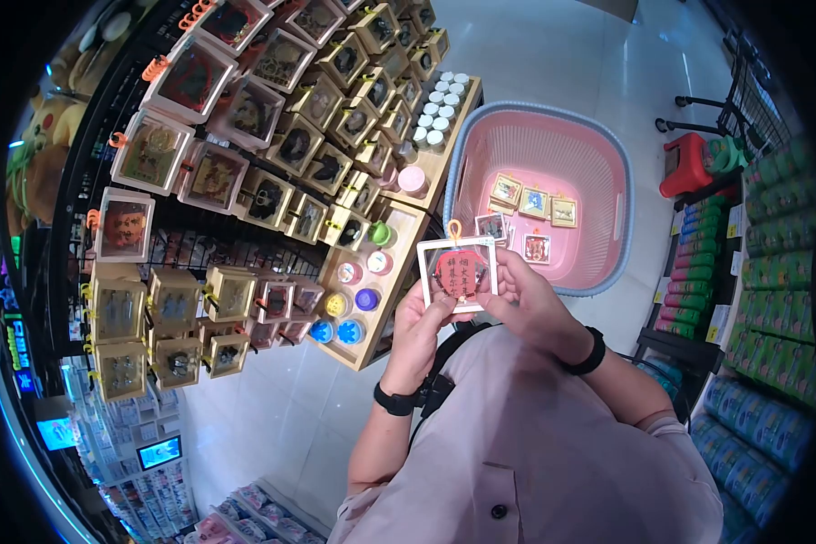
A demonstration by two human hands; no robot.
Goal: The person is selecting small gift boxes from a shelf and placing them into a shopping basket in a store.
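Both hands hold one small white-framed display box (461, 263) upright in front of my chest. Behind its clear window is a red card with dark Chinese characters, and an orange hanging loop sticks up from its top. My left hand (417, 328) grips the lower left corner, thumb across the front. My right hand (530, 295) is closed on the right side, thumb near the lower edge. Just beyond lies a pink basket (598, 227) with a blue-grey rim. Inside it are several small framed boxes (534, 203), some wood-coloured, plus a red-and-white one (537, 247).
A rack of hanging framed boxes (295, 145) fills the left. Beside it stands a wooden shelf (399, 286) with white-lidded jars (440, 104) and colourful round tubs (366, 299). Shelves of green packages (775, 281) line the right. A shopping cart (752, 91) stands at upper right.
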